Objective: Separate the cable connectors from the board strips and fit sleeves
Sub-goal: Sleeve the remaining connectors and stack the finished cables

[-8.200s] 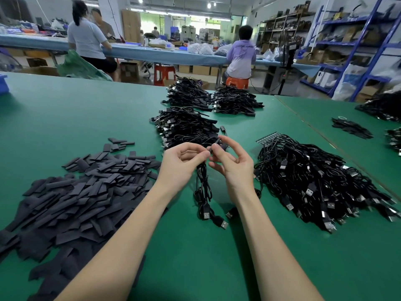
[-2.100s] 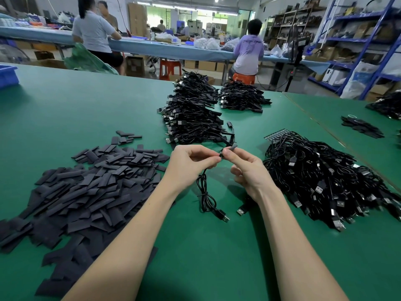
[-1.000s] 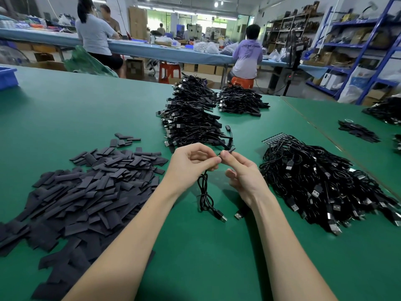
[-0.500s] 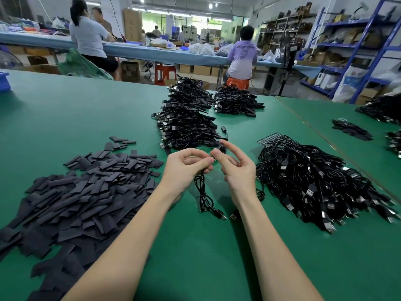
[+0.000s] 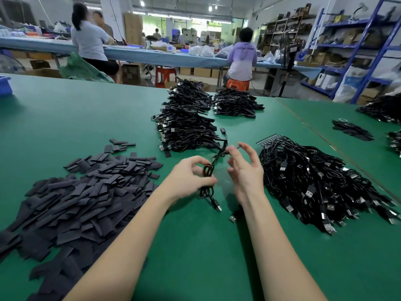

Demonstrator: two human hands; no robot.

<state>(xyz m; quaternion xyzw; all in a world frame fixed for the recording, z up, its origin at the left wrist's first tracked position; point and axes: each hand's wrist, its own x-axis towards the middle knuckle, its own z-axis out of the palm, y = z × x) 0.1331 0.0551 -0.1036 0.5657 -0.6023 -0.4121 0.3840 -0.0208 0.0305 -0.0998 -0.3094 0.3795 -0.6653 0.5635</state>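
Holding a coiled black cable bundle (image 5: pixel 207 179) above the green table top (image 5: pixel 65 118), the left hand (image 5: pixel 191 179) pinches its loops between thumb and fingers, one silver-tipped plug dangling below. Beside it, apart, the right hand (image 5: pixel 245 170) hovers with fingers loosely spread, gripping nothing that I can make out. Flat dark sleeve pieces (image 5: pixel 82 196) lie heaped left, unsorted black cables (image 5: pixel 314 183) right, finished cables (image 5: pixel 184 124) behind; a blue bin (image 5: pixel 4 85) sits far left, contents hidden.

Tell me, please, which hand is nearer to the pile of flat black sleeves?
Left. The left hand sits just right of the sleeve pile; the right hand is farther right, beside the loose cable heap.
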